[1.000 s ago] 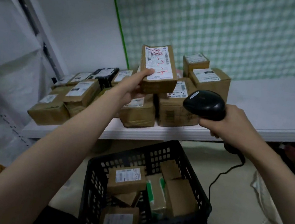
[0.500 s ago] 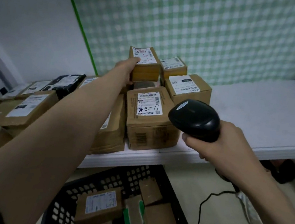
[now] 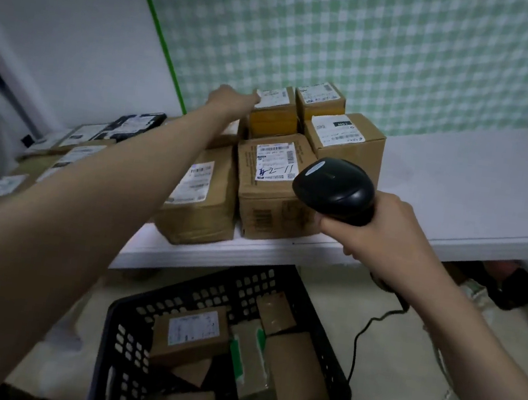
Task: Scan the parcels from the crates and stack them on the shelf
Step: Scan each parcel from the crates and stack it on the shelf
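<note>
Black crate (image 3: pixel 120 345) on floor, below shelf (image 3: pixel 460 193) front edge; brown parcels (image 3: pixel 191 333) inside. Right hand (image 3: pixel 384 230) above crate, at shelf front edge, fingers wrapped round black scanner (image 3: pixel 335 189); cable hangs toward floor. Left hand (image 3: pixel 232 102) reaches over shelf, fingers straight, touching top of small parcel (image 3: pixel 273 109) at shelf rear, atop stacked boxes. Checked green wall behind shelf.

The scene was dim and bluish, lit softly and evenly with no glare and only faint shadows under the shelf (image 3: pixel 458 206). Wide-angle distortion bowed the edges, and the left forearm (image 3: pixel 87 195) and frame corners looked soft and slightly blurred.
</note>
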